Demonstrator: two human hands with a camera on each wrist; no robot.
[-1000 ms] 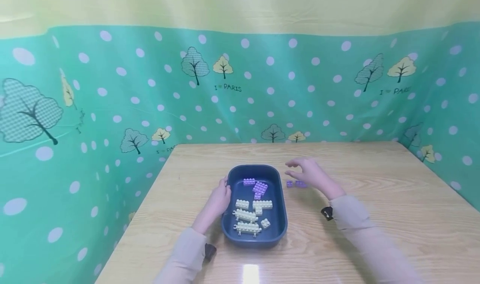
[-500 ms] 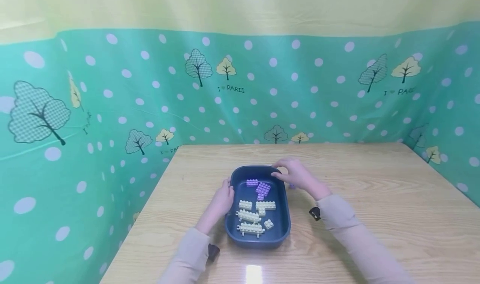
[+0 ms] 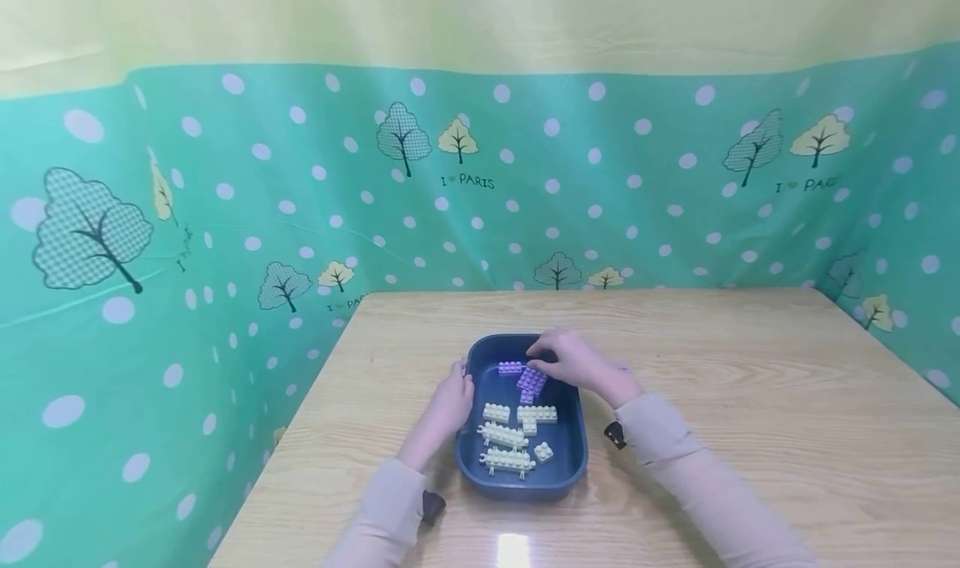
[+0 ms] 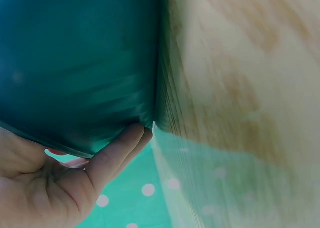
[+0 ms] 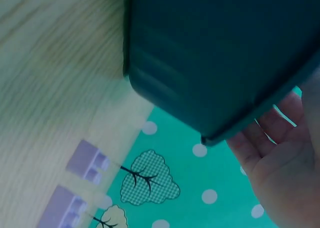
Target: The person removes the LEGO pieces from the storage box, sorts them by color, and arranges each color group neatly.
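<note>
A dark blue tray (image 3: pixel 522 489) stands on the table with purple and cream toy building bricks in it. At its left side, my left hand (image 3: pixel 450 401) holds the wall near the rim; in the left wrist view, fingers (image 4: pixel 117 155) lie along the outer wall. My right hand (image 3: pixel 573 361) reaches over the right rim, its fingertips close above the purple bricks (image 3: pixel 531 381). Thumb and forefinger look apart, with nothing visible between them. In the right wrist view, the tray wall (image 5: pixel 210 63) hides those fingertips. Cream bricks (image 3: pixel 507 460) lie in the near half.
Two purple bricks (image 5: pixel 87 160) lie on the wooden table (image 3: pixel 712 435) right of the tray, mostly hidden by the right hand in the head view. A green dotted cloth (image 3: pixel 510 176) hangs behind and beside the table.
My right hand has moved left, from above the loose purple bricks on the table to over the tray. The left hand keeps its place at the tray, whose bricks look unmoved.
</note>
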